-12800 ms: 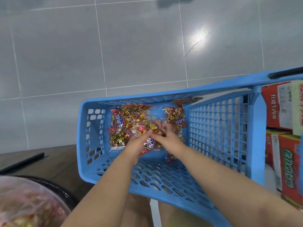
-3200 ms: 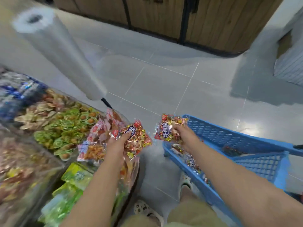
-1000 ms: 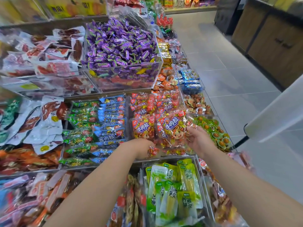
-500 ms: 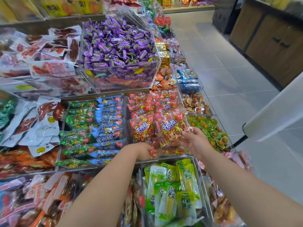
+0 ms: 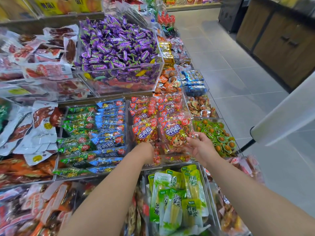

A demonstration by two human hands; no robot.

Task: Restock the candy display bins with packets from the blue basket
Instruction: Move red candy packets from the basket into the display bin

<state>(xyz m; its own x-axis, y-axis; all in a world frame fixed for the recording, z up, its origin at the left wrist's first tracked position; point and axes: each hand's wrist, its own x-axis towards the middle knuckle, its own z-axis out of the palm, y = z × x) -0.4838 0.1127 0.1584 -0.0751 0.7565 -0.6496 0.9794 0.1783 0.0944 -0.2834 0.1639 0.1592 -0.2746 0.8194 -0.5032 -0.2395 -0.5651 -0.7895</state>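
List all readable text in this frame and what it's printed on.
"牛肉粒": red packet held by the right hand.
"牛肉粒": neighbouring red packet to its left.
"牛肉粒": blue packet.
"柠檬", rest unclear: green pouch.
Too blurred to read: purple candy wrappers, yellow boxes.

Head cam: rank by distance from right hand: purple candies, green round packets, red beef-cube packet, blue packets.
1. red beef-cube packet: held in right hand.
2. green round packets: just right.
3. blue packets: left bin.
4. purple candies: back, upper bin.
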